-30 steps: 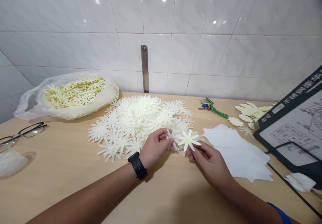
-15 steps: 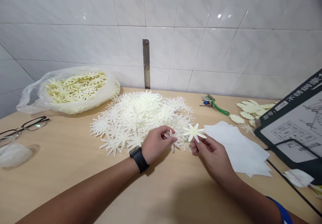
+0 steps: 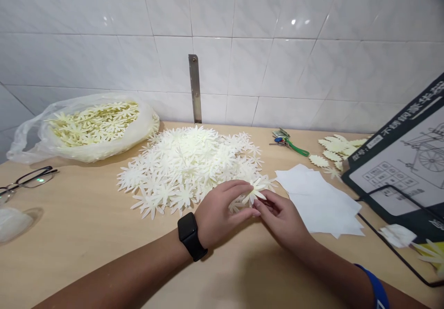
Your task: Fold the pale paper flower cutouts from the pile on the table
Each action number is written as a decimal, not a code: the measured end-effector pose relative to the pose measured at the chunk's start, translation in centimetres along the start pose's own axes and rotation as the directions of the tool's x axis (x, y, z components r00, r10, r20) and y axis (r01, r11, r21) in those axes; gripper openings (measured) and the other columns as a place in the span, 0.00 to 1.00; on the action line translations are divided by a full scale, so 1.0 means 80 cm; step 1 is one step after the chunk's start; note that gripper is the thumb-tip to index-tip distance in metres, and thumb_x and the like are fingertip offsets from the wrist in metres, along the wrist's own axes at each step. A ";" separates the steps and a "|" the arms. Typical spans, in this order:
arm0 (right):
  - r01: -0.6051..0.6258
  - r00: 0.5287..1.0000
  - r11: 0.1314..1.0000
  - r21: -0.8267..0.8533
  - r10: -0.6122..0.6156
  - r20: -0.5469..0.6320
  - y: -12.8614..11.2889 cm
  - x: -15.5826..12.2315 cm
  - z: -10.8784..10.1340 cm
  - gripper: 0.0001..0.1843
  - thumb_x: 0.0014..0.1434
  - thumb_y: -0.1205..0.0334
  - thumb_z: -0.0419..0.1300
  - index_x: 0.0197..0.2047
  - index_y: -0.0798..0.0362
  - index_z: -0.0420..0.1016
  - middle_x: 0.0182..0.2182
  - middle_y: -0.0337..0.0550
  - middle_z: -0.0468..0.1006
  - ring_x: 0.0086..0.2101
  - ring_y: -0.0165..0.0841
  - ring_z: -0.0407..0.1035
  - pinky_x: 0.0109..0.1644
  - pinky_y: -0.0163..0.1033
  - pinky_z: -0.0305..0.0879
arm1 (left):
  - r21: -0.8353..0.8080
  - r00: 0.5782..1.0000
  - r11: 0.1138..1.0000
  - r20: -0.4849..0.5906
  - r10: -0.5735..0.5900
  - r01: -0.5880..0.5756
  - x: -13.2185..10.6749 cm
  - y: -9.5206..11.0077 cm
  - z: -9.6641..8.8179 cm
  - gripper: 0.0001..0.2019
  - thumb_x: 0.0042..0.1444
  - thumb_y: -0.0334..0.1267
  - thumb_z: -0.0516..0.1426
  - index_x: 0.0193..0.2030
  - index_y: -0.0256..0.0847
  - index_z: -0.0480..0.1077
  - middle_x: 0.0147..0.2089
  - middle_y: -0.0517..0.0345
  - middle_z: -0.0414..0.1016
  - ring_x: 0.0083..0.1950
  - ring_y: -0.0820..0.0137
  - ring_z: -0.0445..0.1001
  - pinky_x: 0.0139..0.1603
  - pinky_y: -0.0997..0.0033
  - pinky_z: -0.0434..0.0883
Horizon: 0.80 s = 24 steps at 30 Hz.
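Observation:
Both hands meet at the front right edge of a large heap of white flower-shaped cutouts (image 3: 187,161). My right hand (image 3: 282,219) pinches a pale yellow flower cutout (image 3: 255,191) by its lower edge, between thumb and fingers. My left hand (image 3: 222,214), with a black watch on the wrist, curls its thumb and fingers around the same cutout's left side. A paler flower cutout (image 3: 236,205) shows partly inside the left hand's curve, below the yellow one. The fingers hide how far the two cutouts overlap.
A plastic bag (image 3: 104,151) of yellowish cutouts stands at the back left, with glasses (image 3: 34,178) before it. White paper sheets (image 3: 319,202) lie to the right, near keys with a green strap (image 3: 298,149), more cutouts (image 3: 336,148) and a leaning printed box (image 3: 398,161).
My hands have come together; the yellow cutout in my right hand has moved left and down to my left hand. The view has shifted slightly to the right.

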State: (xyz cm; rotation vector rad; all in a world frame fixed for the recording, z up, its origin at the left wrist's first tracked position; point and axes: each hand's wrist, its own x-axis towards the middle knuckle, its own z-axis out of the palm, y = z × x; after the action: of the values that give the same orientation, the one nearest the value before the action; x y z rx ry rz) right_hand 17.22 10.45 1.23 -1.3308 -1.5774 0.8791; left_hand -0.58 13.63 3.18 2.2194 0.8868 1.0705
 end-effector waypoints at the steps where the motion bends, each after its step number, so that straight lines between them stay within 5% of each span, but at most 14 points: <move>1: 0.014 1.000 1.000 -0.022 -0.014 0.010 0.000 0.000 0.000 0.13 0.62 0.58 0.55 0.27 0.52 0.66 0.22 0.35 0.64 0.26 0.30 0.61 0.30 0.34 0.59 | 0.000 1.000 1.000 -0.003 0.004 -0.004 -0.001 0.000 0.001 0.17 0.56 0.42 0.61 0.51 0.40 0.74 0.52 0.52 0.77 0.54 0.65 0.74 0.57 0.68 0.69; 6: 0.015 0.999 1.000 -0.006 -0.014 0.051 0.001 0.000 0.000 0.11 0.63 0.57 0.55 0.30 0.52 0.69 0.25 0.38 0.69 0.28 0.32 0.65 0.32 0.35 0.62 | -0.101 0.984 0.982 -0.058 -0.169 0.162 0.002 0.000 -0.002 0.09 0.60 0.35 0.56 0.40 0.41 0.79 0.42 0.57 0.82 0.45 0.68 0.78 0.48 0.72 0.73; 11: -0.054 0.998 0.992 0.111 0.053 0.015 0.004 0.001 0.000 0.12 0.62 0.54 0.57 0.31 0.52 0.71 0.26 0.41 0.73 0.29 0.33 0.68 0.34 0.36 0.66 | -0.368 0.859 0.803 -0.021 -0.512 0.469 0.017 -0.004 -0.010 0.10 0.55 0.41 0.58 0.33 0.37 0.77 0.36 0.54 0.80 0.37 0.67 0.77 0.38 0.71 0.76; 15: -0.062 0.993 0.979 0.194 0.080 -0.088 0.009 0.003 -0.003 0.13 0.62 0.52 0.58 0.32 0.52 0.71 0.26 0.40 0.73 0.27 0.31 0.66 0.33 0.36 0.67 | -0.489 0.803 0.680 0.076 -0.591 0.546 0.024 -0.015 -0.014 0.10 0.53 0.41 0.58 0.31 0.35 0.73 0.32 0.54 0.76 0.34 0.69 0.75 0.38 0.69 0.76; 17: -0.058 0.987 0.975 0.212 0.088 -0.134 0.011 0.004 -0.005 0.13 0.62 0.51 0.58 0.32 0.52 0.71 0.26 0.40 0.72 0.27 0.30 0.66 0.33 0.36 0.66 | -0.403 0.800 0.708 0.121 -0.587 0.580 0.023 -0.021 -0.014 0.08 0.54 0.39 0.57 0.32 0.35 0.71 0.30 0.55 0.75 0.33 0.68 0.75 0.38 0.67 0.76; 19: -0.054 0.986 0.978 0.201 0.085 -0.145 0.011 0.005 -0.005 0.13 0.62 0.51 0.59 0.32 0.52 0.71 0.26 0.40 0.72 0.27 0.30 0.66 0.33 0.36 0.66 | -0.232 0.840 0.812 0.056 -0.539 0.536 0.020 -0.026 -0.014 0.08 0.54 0.37 0.56 0.38 0.36 0.71 0.35 0.52 0.76 0.36 0.66 0.75 0.41 0.63 0.75; 22: -0.060 0.988 0.986 0.155 0.081 -0.134 0.009 0.005 -0.004 0.14 0.62 0.52 0.58 0.31 0.53 0.71 0.27 0.40 0.72 0.28 0.31 0.66 0.33 0.36 0.66 | 0.033 0.952 0.961 -0.149 -0.266 0.274 0.016 -0.026 -0.016 0.12 0.56 0.35 0.55 0.47 0.39 0.71 0.48 0.48 0.75 0.49 0.62 0.74 0.51 0.59 0.72; 24: -0.074 0.989 0.991 0.116 0.088 -0.122 0.007 0.004 -0.002 0.14 0.62 0.52 0.58 0.30 0.53 0.71 0.27 0.41 0.73 0.28 0.32 0.67 0.33 0.36 0.66 | 0.088 0.983 0.991 -0.160 -0.086 0.101 0.014 -0.021 -0.016 0.10 0.59 0.35 0.54 0.45 0.40 0.73 0.48 0.49 0.75 0.51 0.63 0.73 0.55 0.61 0.70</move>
State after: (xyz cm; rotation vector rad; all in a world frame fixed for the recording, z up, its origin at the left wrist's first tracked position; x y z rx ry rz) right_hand 17.55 10.86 0.86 -1.3521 -1.3654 0.9002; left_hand -1.68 15.76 3.30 2.1689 1.1199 1.1921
